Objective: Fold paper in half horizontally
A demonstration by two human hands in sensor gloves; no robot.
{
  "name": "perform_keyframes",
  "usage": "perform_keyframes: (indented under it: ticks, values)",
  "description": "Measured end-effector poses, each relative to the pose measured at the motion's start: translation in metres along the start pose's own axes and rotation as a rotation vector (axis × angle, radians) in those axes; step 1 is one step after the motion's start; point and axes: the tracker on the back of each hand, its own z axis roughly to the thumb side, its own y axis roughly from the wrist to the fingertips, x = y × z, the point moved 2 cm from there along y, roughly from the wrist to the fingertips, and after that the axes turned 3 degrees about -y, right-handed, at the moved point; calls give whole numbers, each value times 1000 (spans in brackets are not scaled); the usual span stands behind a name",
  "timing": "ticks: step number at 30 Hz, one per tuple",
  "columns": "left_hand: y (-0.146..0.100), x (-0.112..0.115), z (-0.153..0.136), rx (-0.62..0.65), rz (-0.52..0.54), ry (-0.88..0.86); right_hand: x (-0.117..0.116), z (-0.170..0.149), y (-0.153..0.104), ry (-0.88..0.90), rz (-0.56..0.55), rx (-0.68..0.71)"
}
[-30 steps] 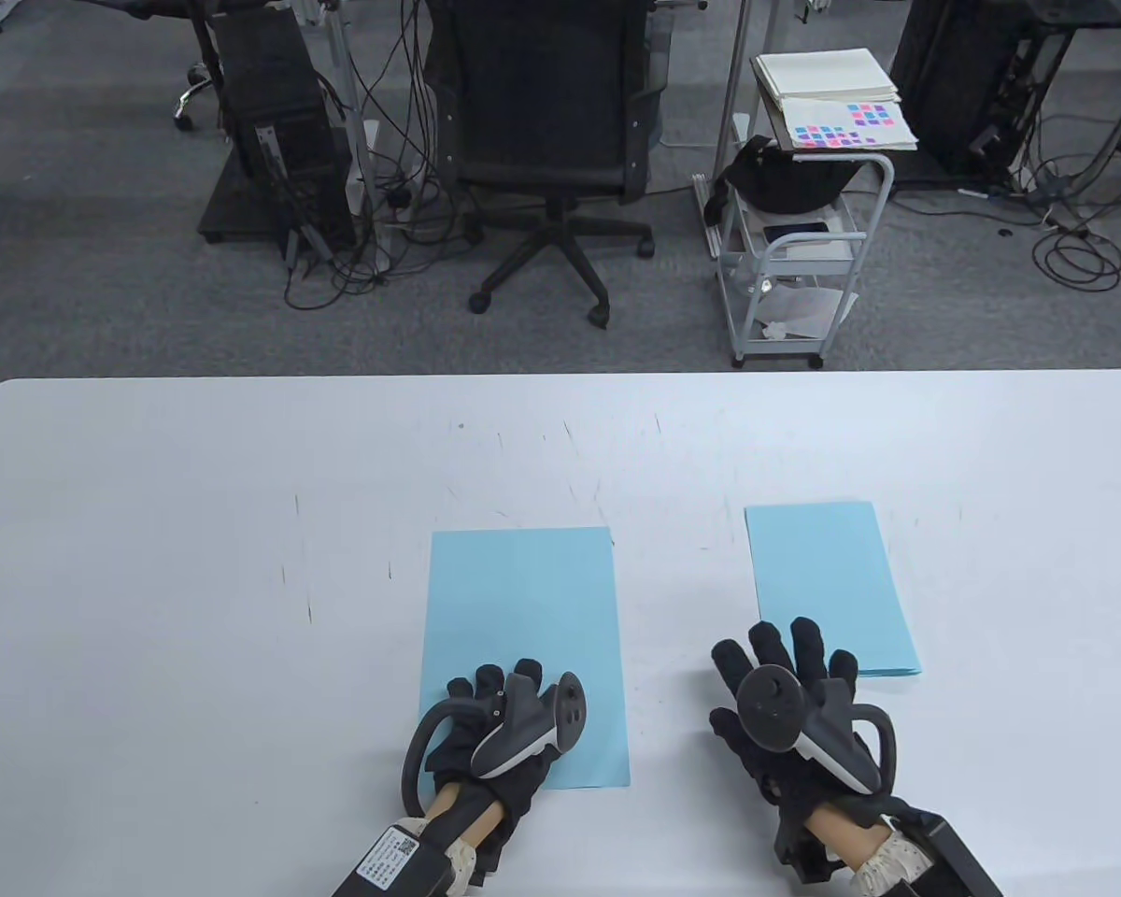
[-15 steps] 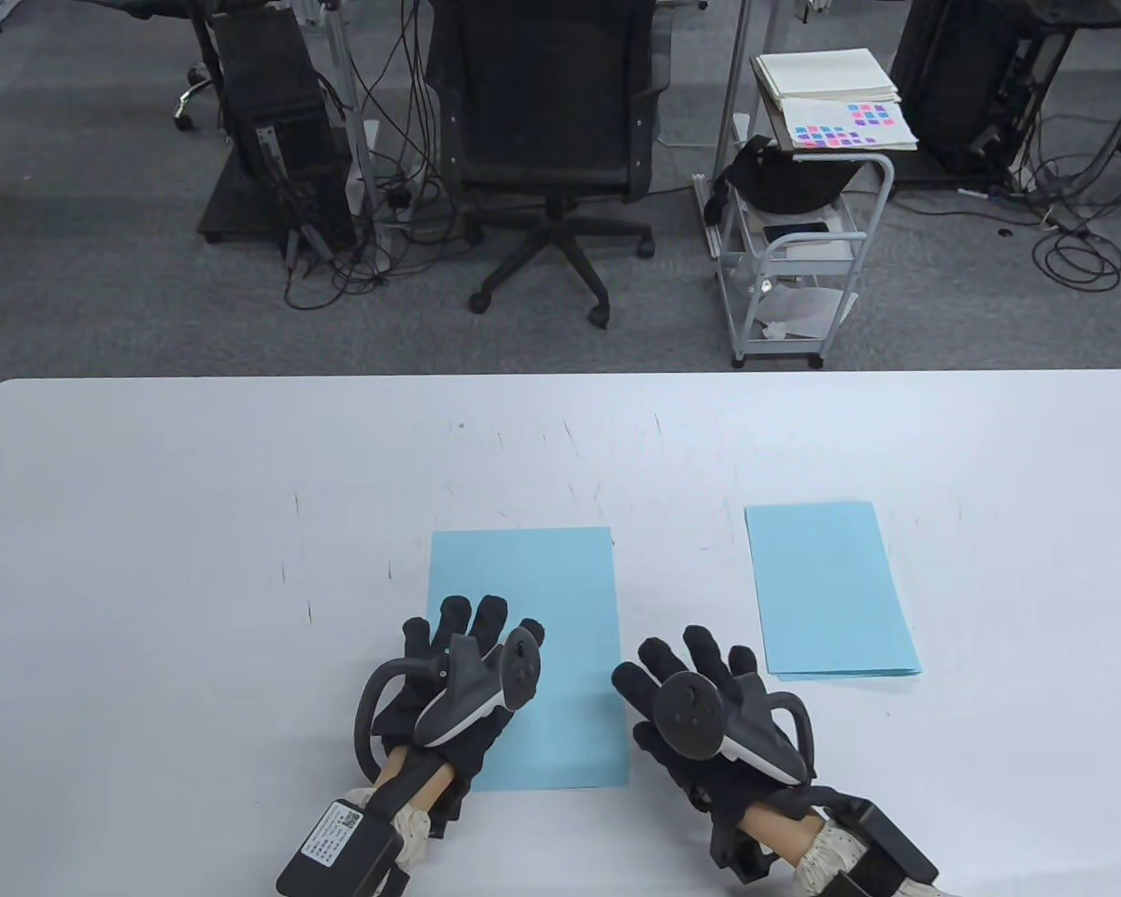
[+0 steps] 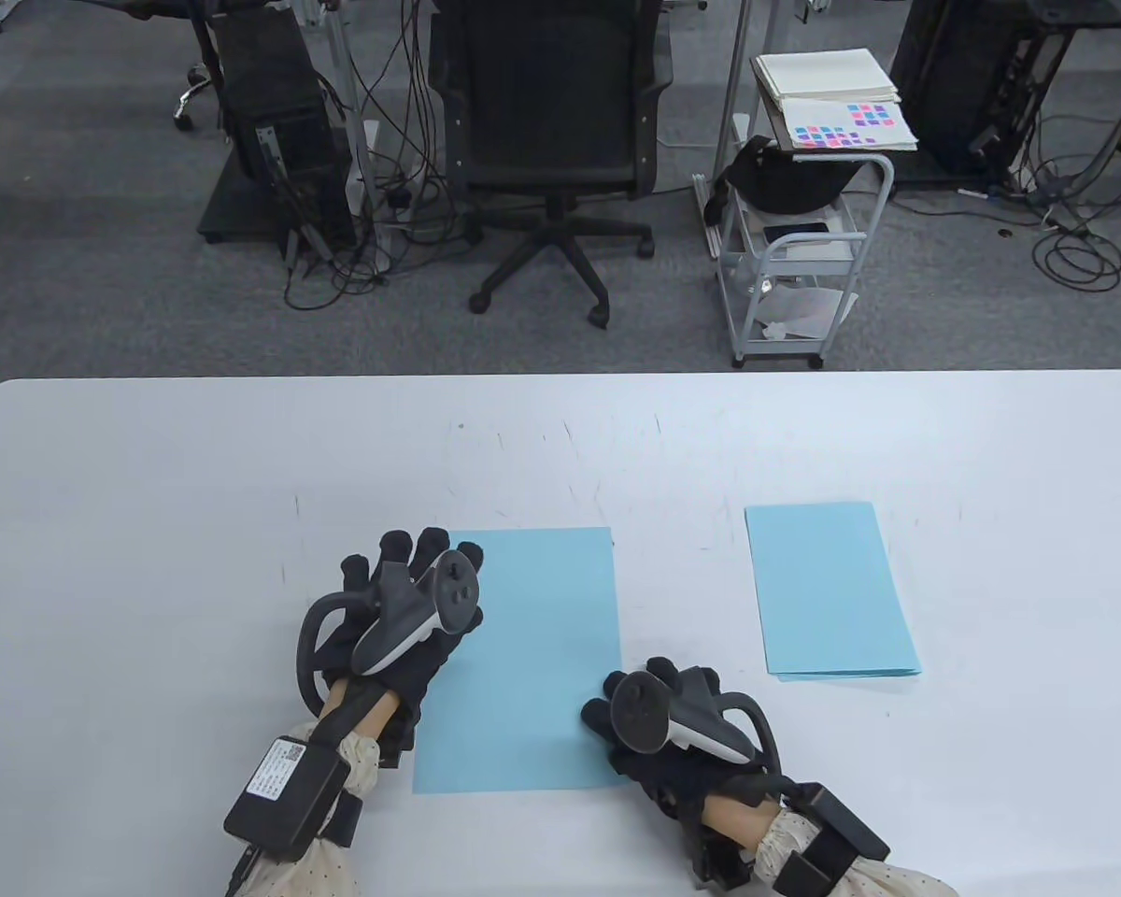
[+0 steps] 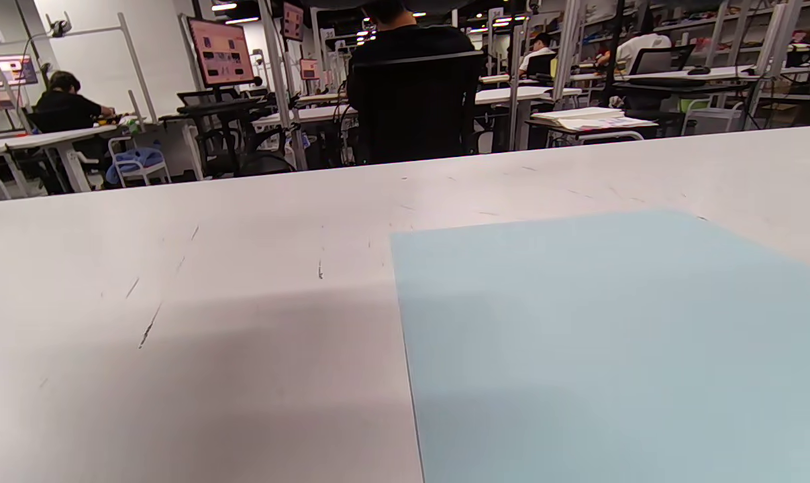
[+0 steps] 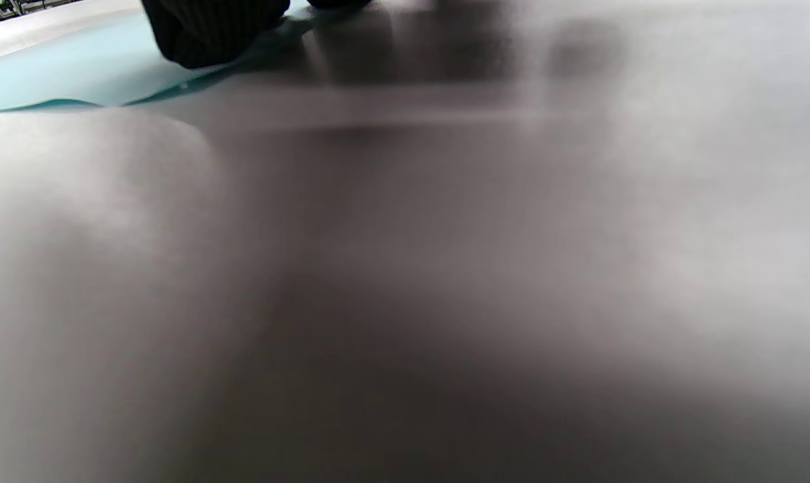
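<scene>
Light blue, thin and rectangular, the paper (image 3: 532, 654) lies flat on the white counter (image 3: 149, 486), near the counter's front edge and about midway along it. Left of the sheet's far corner sits the left hand (image 3: 402, 607) in its black knit glove, fingers (image 3: 394, 547) spread and open, its thumb side overlapping the paper's left edge; whether it presses down, I cannot tell. From the left wrist view the paper (image 4: 613, 335) looks smooth and matte, the counter (image 4: 176, 302) beside it scuffed with small dark marks. Over at the sheet's right edge, near its front corner, the right hand (image 3: 668, 724) lies low with fingers curled; in the right wrist view a gloved fingertip (image 5: 210, 30) rests on the paper (image 5: 62, 74), whose edge bows slightly off the counter. Further right, well apart, lies a folded blue sheet (image 3: 831, 589), layered edges showing at its near side.
</scene>
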Motion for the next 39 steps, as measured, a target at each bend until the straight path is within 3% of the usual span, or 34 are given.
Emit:
perform_keyframes:
  ticks: [5, 18, 27, 39]
  values:
    - [35, 8, -13, -57, -64, -15, -2, -2, 0, 15, 4, 6]
    - [106, 71, -28, -204, -363, -78, -1, -2, -1, 30, 18, 13]
    - [116, 103, -29, -246, -428, -65, 0, -1, -1, 26, 19, 15]
    - [112, 99, -25, -217, -379, -99, 1, -1, -1, 25, 16, 16]
